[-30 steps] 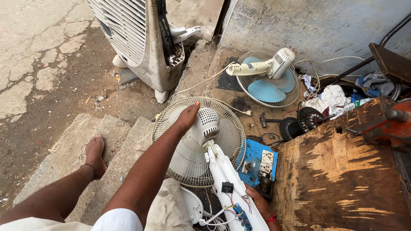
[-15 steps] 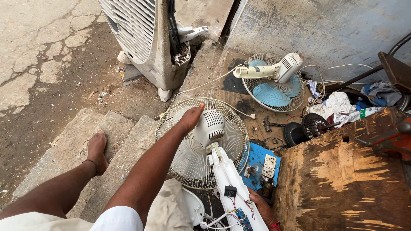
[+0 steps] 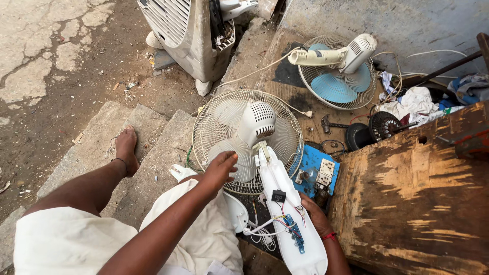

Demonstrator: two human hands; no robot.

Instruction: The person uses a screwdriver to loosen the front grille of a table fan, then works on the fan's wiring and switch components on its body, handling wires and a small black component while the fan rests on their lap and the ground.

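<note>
A white table fan [image 3: 247, 137] lies face down on the stone step, round wire cage dusty, its opened stand [image 3: 290, 214] baring coloured wires, the left hand [image 3: 220, 168] resting open-fingered on the cage, the right hand [image 3: 315, 214] gripping the stand.

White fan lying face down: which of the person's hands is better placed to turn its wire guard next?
Probably the left hand: it rests on the guard, while the right hand steadies the stand.

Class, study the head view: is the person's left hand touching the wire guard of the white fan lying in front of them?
Touching. In the head view the left hand lies flat on the lower edge of the white fan's wire guard, fingers over the wires, no gap visible.
</note>
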